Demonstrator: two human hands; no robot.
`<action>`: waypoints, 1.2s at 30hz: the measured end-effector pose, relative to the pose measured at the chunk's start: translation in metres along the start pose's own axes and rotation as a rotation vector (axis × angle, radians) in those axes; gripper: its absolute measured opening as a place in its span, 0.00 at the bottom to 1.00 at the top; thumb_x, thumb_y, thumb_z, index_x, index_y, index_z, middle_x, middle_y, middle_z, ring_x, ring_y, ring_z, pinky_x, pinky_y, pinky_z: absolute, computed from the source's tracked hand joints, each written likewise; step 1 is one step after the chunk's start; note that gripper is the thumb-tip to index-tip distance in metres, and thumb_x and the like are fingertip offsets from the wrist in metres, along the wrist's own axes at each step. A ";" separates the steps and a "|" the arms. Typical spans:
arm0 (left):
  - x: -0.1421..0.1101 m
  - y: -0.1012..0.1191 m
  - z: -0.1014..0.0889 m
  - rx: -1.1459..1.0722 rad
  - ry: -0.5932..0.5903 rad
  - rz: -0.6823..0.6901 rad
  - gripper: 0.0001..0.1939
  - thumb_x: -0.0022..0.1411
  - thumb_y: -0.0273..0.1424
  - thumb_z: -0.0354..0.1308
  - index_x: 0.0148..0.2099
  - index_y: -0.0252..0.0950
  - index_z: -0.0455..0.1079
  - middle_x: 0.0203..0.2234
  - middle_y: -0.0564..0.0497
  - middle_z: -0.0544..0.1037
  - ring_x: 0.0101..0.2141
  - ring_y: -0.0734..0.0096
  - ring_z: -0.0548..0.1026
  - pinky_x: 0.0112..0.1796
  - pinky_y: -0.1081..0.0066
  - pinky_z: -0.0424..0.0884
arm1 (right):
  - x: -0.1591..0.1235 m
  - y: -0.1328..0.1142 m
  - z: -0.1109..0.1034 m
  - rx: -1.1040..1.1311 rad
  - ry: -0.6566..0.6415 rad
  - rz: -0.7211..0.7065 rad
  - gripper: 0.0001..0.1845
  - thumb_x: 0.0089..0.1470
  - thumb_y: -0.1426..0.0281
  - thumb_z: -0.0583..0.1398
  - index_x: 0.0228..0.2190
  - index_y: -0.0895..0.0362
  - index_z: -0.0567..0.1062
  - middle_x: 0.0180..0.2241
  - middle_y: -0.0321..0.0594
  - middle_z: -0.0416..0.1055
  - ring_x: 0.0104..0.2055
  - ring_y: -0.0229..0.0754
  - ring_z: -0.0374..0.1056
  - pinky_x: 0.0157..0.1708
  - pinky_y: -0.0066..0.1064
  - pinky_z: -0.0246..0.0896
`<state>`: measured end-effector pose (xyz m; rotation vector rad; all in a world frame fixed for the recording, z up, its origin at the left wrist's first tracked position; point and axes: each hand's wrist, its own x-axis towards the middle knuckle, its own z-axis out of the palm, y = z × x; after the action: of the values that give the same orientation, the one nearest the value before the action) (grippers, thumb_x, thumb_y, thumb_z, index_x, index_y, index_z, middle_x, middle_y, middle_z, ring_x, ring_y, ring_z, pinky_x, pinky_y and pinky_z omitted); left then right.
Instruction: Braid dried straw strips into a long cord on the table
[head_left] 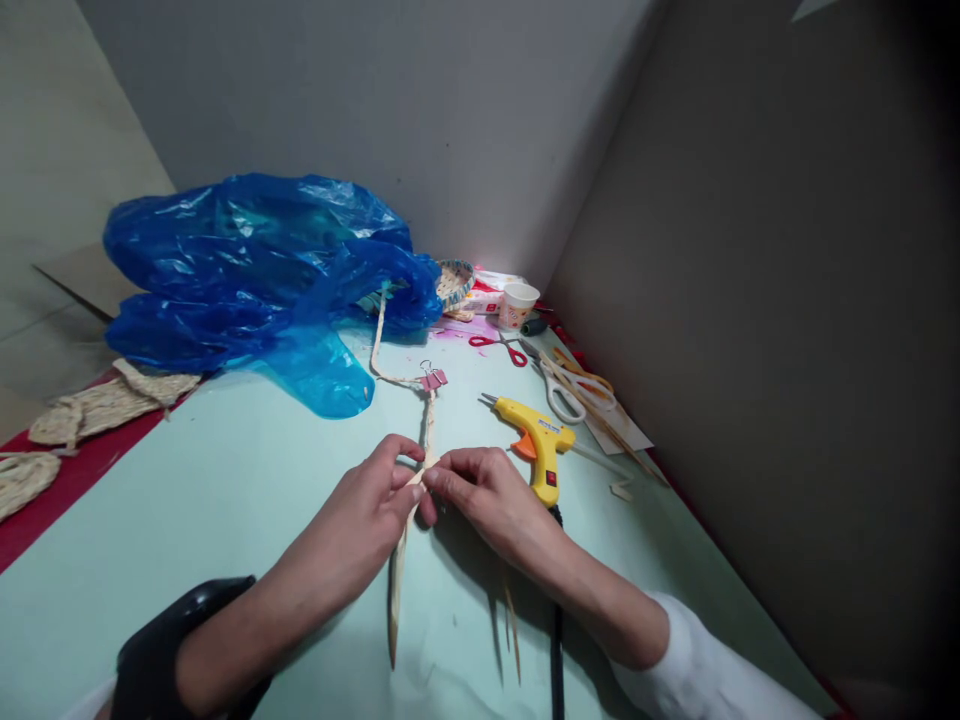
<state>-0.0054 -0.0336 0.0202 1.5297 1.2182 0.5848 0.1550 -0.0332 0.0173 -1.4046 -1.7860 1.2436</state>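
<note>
A pale braided cord [430, 425] runs from a pink binder clip [433, 379] down to my two hands. My left hand [386, 495] pinches the cord's lower end between thumb and fingers. Right beside it, my right hand [472, 485] is closed on the same spot, its thumb and forefinger pressed together on a strand. Below the hands hangs a loose flat strand [397, 600] that narrows to a tan tip. Beyond the clip the cord bends left and up into a blue plastic bag [262, 265].
A yellow glue gun [540, 435] lies right of my hands, its black cable [556, 650] trailing toward me. Behind it are red-handled scissors [499, 347], white-handled scissors [562, 390], a paper cup [517, 304] and a small woven basket [454, 283]. Braided pieces [105, 405] lie at the left edge.
</note>
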 end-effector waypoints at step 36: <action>0.006 0.007 -0.013 0.120 0.119 0.104 0.10 0.62 0.37 0.51 0.39 0.38 0.70 0.31 0.51 0.75 0.36 0.66 0.72 0.38 0.69 0.63 | -0.004 0.012 0.004 0.436 0.005 0.027 0.13 0.53 0.71 0.55 0.26 0.61 0.78 0.18 0.32 0.63 0.20 0.31 0.47 0.22 0.25 0.42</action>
<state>-0.0116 -0.0221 0.0300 1.6871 1.2894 0.6900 0.1580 -0.0379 0.0057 -1.1792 -1.3838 1.5280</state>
